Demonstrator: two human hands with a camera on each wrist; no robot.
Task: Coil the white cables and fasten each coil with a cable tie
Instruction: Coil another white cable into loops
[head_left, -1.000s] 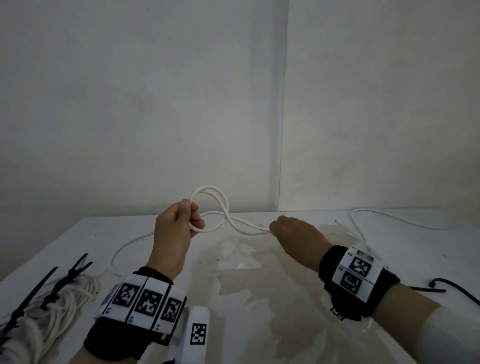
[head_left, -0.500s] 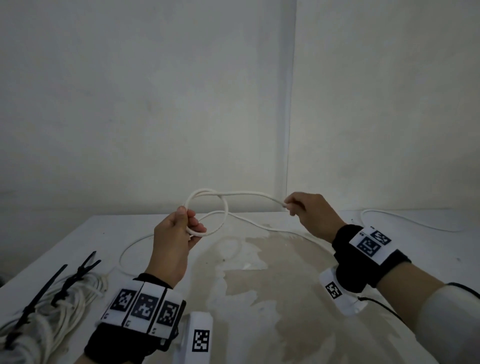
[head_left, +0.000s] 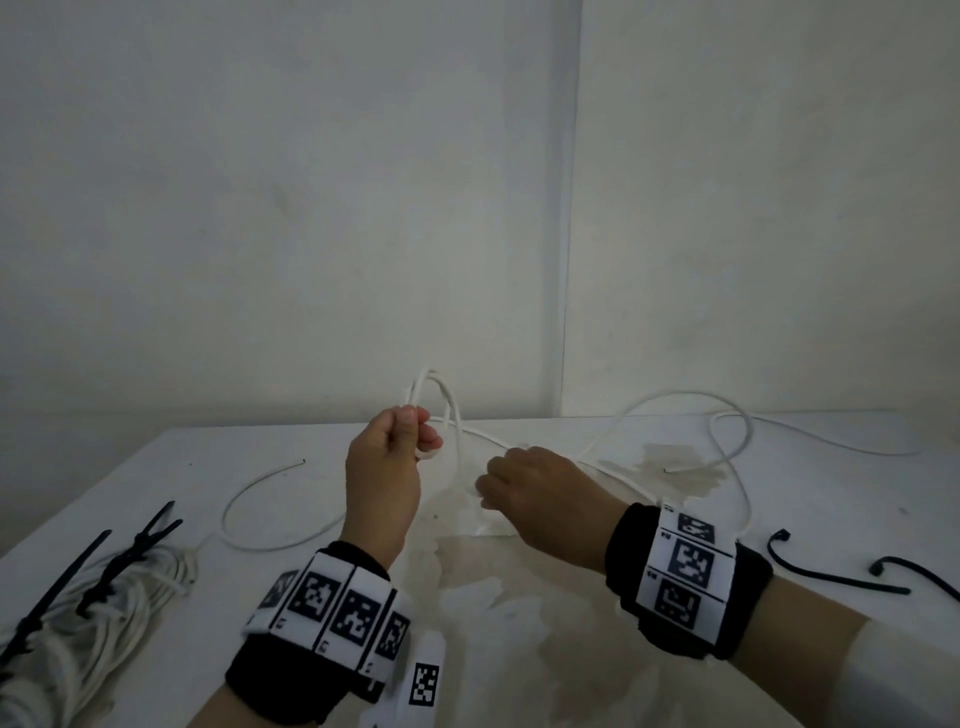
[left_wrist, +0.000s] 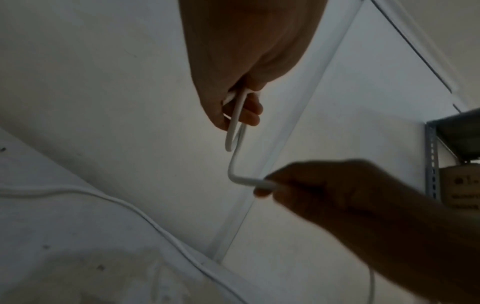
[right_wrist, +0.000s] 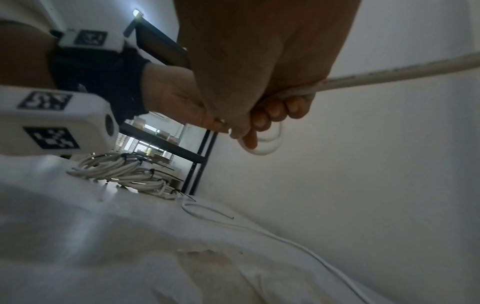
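Note:
My left hand (head_left: 400, 447) is raised above the white table (head_left: 571, 649) and pinches a small coil of white cable (head_left: 436, 395), seen in the left wrist view as narrow loops (left_wrist: 235, 127) below the fingers. Just to its right my right hand (head_left: 519, 483) grips the same cable (right_wrist: 389, 76) a short way along. The free length (head_left: 675, 402) arcs behind my right hand and trails off to the far right. One loose end (head_left: 260, 499) curves on the table to the left.
Coiled white cables (head_left: 98, 623) bound with black cable ties (head_left: 140, 551) lie at the left front edge. Loose black ties (head_left: 831, 571) lie at the right. A wall rises right behind the table. A brownish stain (head_left: 519, 597) covers the table's middle.
My right hand came back down and left from its raised stretch, close to my left hand. The coil in my left hand looks narrower, and the free cable has been pulled in toward me.

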